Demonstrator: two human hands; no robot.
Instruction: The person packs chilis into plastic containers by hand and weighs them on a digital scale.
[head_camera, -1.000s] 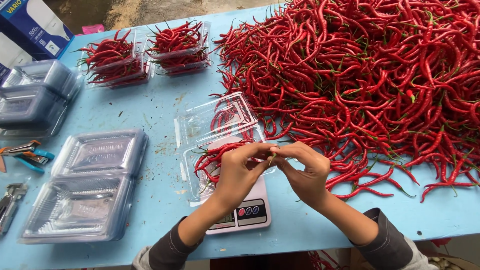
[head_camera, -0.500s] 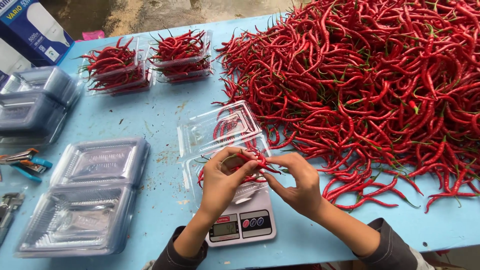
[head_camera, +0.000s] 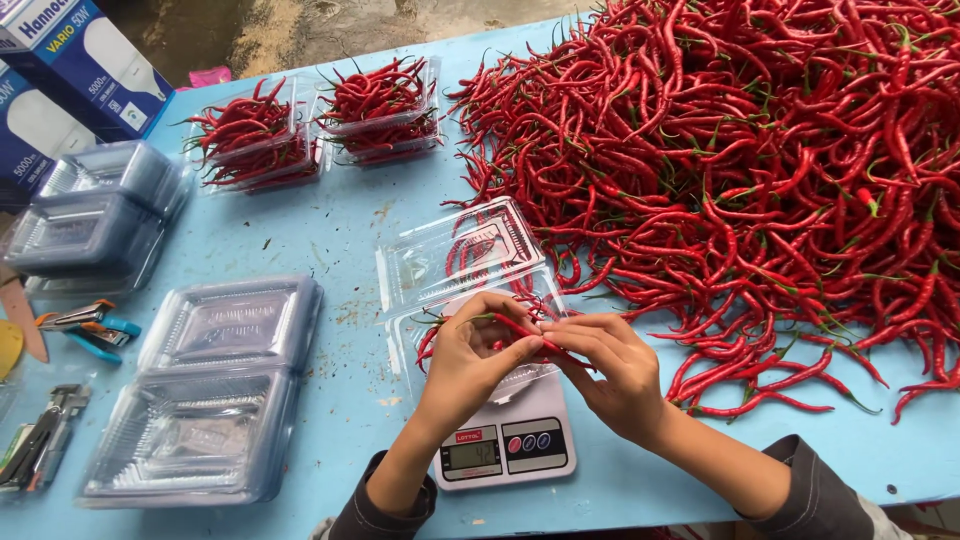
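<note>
At lower centre, over the kitchen scale (head_camera: 505, 440), your left hand (head_camera: 470, 360) and right hand (head_camera: 615, 375) pinch one red chilli (head_camera: 525, 333) between their fingers.

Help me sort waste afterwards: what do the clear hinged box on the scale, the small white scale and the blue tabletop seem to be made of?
The clear hinged box looks like thin glossy plastic: see-through, ribbed, with glare. The small white scale seems to be smooth hard plastic, its platform hidden. The blue tabletop looks matte painted or laminated; what lies under the colour cannot be told.
</note>
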